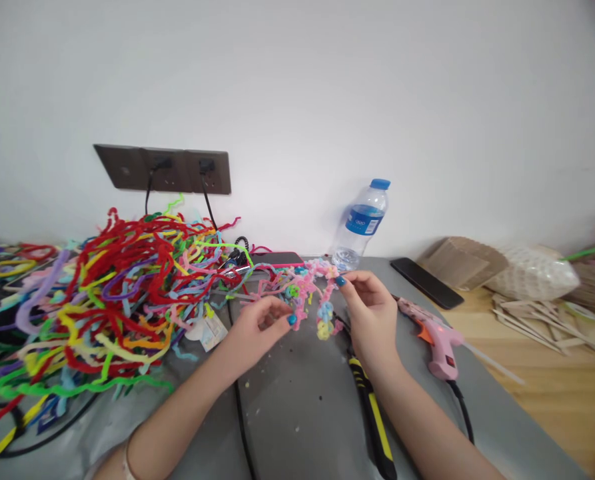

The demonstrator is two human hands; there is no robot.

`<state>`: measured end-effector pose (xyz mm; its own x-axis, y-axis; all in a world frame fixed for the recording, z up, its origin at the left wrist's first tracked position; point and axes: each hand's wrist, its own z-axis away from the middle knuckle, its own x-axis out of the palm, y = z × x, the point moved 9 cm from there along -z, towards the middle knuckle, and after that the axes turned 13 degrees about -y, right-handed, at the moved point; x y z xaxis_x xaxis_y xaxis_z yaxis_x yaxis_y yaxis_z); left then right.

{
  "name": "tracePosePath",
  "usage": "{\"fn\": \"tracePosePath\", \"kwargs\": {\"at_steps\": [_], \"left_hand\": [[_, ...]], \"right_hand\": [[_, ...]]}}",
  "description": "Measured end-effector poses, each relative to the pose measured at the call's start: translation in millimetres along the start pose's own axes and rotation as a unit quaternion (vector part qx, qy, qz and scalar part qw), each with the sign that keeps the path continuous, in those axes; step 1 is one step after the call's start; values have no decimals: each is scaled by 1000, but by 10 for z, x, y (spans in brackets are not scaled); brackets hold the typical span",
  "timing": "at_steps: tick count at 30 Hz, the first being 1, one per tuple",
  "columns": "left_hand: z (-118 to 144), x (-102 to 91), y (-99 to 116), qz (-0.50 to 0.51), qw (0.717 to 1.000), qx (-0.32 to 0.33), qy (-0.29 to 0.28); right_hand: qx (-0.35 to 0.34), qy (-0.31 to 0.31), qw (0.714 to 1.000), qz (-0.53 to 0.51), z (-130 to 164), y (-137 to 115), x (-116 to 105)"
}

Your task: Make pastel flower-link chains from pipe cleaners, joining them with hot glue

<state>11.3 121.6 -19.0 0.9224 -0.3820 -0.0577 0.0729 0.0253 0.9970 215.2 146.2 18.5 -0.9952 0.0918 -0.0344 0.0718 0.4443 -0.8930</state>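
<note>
Between my hands hangs a chain of small fuzzy pipe-cleaner flowers (326, 312) in pink, blue and yellow, bent into an arch above the grey mat. My right hand (372, 317) pinches its upper right part between thumb and forefinger. At the lower left, my left hand (260, 333) has thumb and fingers closed on a pink stretch of the same chain. One end, with a blue and a yellow flower, dangles free. Just below my right hand lie yellow-and-black handled pliers (372, 413), their jaws partly hidden.
A big tangle of coloured pipe cleaners (142, 287) covers the left side. A water bottle (362, 223) leans against the wall. On the right are a pink glue gun (443, 347), a black phone (427, 283) and wooden sticks (542, 323). A black cable (241, 420) crosses the mat.
</note>
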Motion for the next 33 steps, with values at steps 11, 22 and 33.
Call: {"fn": "tracePosePath", "kwargs": {"at_steps": [11, 22, 33], "left_hand": [[12, 115, -22, -51, 998, 6, -30], [16, 119, -25, -59, 998, -2, -36], [10, 37, 25, -104, 994, 1, -40]], "right_hand": [[-30, 1, 999, 33, 26, -164, 32], [-39, 0, 999, 28, 35, -185, 39], [23, 0, 999, -29, -29, 81, -15]]}}
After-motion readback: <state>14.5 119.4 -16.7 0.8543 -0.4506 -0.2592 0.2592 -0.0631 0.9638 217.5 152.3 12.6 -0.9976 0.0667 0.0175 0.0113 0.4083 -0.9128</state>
